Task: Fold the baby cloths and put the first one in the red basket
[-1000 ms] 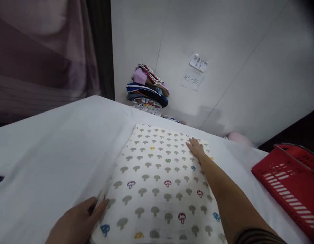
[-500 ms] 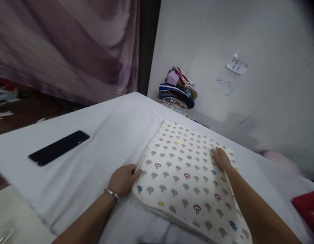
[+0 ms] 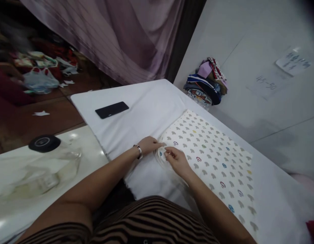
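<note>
A stack of white cloth (image 3: pixel 212 154) printed with grey and coloured mushrooms lies on the white-covered table, its layers showing along the rounded near-left corner. My left hand (image 3: pixel 149 145), with a metal band at the wrist, has its fingertips closed on the cloth's left edge by that corner. Just right of it, my right hand (image 3: pixel 178 162) is over the cloth near the same corner, thumb and forefinger pinched together. Whatever is between those fingertips is too small to make out. The two hands are close but apart.
A black phone (image 3: pixel 112 109) lies on the table left of the cloth. Folded fabrics (image 3: pixel 206 83) are piled by the wall. At lower left, a lower white surface (image 3: pixel 93 152) holds a round black object (image 3: pixel 44 143) and clear plastic. Bags (image 3: pixel 41 80) sit on the floor.
My right hand has left the cloth's far right side and come to the near-left corner beside my left hand. The view has shifted, showing more of the floor and my striped top.
</note>
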The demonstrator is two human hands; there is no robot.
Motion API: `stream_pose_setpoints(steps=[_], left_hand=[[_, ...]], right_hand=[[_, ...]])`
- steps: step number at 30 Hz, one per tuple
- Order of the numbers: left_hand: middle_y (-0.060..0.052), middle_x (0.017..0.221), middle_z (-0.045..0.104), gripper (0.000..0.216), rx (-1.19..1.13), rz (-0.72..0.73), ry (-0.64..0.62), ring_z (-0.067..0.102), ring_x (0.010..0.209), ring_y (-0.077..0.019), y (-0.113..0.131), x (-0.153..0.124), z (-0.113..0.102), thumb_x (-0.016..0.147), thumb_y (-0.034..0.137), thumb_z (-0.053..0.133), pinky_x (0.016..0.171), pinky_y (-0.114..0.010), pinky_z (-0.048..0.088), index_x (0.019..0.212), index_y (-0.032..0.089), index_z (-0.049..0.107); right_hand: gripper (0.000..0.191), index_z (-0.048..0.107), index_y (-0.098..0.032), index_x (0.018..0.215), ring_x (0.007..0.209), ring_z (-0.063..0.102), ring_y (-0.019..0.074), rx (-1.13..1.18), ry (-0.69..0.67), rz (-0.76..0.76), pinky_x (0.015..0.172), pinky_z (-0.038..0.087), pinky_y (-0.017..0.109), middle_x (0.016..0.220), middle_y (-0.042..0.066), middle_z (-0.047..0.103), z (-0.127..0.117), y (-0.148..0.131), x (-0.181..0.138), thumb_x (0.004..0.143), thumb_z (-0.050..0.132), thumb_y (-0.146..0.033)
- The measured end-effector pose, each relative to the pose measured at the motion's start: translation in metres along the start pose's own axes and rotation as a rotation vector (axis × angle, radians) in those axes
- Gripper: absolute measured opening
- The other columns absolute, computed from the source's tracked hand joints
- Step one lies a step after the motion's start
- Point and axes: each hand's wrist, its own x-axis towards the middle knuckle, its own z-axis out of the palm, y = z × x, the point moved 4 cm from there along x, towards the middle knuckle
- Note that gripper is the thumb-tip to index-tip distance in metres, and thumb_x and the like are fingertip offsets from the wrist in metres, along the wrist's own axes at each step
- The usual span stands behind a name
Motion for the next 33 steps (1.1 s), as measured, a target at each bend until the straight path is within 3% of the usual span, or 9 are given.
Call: stream_pose_setpoints(steps=[4,10,15,19,23,28,33], left_hand=[[0.003,0.046,0.036,0.045,-0.086,-0.002,-0.003,0.034,0.052,-0.0099,-0.005,-0.014,0.005,0.072,0.056,0.044,0.051,-0.025,0.023,0.051,0.017,0.049],[0.004,0.046,0.035,0.04,-0.194,0.0,0.057,0.034,0.052,-0.0098,-0.01,-0.026,0.016,0.071,0.05,0.045,0.05,-0.024,0.022,0.05,0.017,0.05],[0.003,0.052,0.047,0.038,-0.248,0.017,0.107,0.041,0.055,-0.0106,-0.013,-0.028,0.023,0.074,0.046,0.043,0.052,-0.023,0.026,0.06,0.016,0.061],[0.002,0.055,0.053,0.036,-0.281,0.012,0.158,0.045,0.058,-0.0116,-0.017,-0.031,0.019,0.075,0.044,0.044,0.055,-0.023,0.031,0.067,0.016,0.065],[-0.001,0.067,0.063,0.03,-0.194,-0.046,0.267,0.053,0.066,-0.014,-0.022,-0.038,0.005,0.075,0.04,0.047,0.061,-0.024,0.035,0.074,0.018,0.068],[-0.004,0.069,0.066,0.032,-0.013,-0.066,0.173,0.057,0.069,-0.0171,-0.016,-0.039,0.008,0.076,0.043,0.048,0.061,-0.026,0.036,0.073,0.018,0.068],[-0.004,0.076,0.067,0.029,0.049,-0.077,0.175,0.058,0.073,-0.0182,-0.013,-0.033,0.017,0.075,0.042,0.049,0.06,-0.026,0.036,0.075,0.02,0.068]], right_hand=[[0.023,0.062,-0.021,0.099,0.067,0.054,0.0131,-0.17,-0.025,-0.071,0.066,0.045,0.027,0.085,0.002,0.065,0.014,-0.011,0.001,0.081,0.05,-0.028],[0.02,0.062,-0.021,0.097,0.068,0.054,0.013,-0.276,-0.048,-0.055,0.064,0.041,0.025,0.081,0.001,0.063,0.024,-0.013,0.001,0.082,0.05,-0.025],[0.023,0.06,-0.019,0.099,0.074,0.054,0.0154,-0.464,-0.032,-0.055,0.066,0.039,0.026,0.087,0.004,0.062,0.03,-0.016,0.002,0.08,0.054,-0.029],[0.021,0.06,-0.018,0.099,0.077,0.055,0.0162,-0.536,-0.005,-0.07,0.069,0.037,0.026,0.087,0.005,0.064,0.029,-0.018,0.003,0.085,0.046,-0.026],[0.018,0.062,-0.019,0.088,0.073,0.054,0.0156,-0.545,0.027,-0.059,0.066,0.035,0.024,0.078,0.003,0.063,0.025,-0.015,0.005,0.085,0.045,-0.025],[0.019,0.062,-0.019,0.087,0.071,0.054,0.0155,-0.603,0.024,-0.061,0.064,0.034,0.024,0.076,0.003,0.063,0.027,-0.016,0.005,0.086,0.044,-0.026],[0.023,0.062,-0.018,0.097,0.074,0.057,0.0164,-0.623,0.011,-0.062,0.066,0.037,0.024,0.083,0.005,0.066,0.03,-0.015,0.006,0.086,0.043,-0.026]])
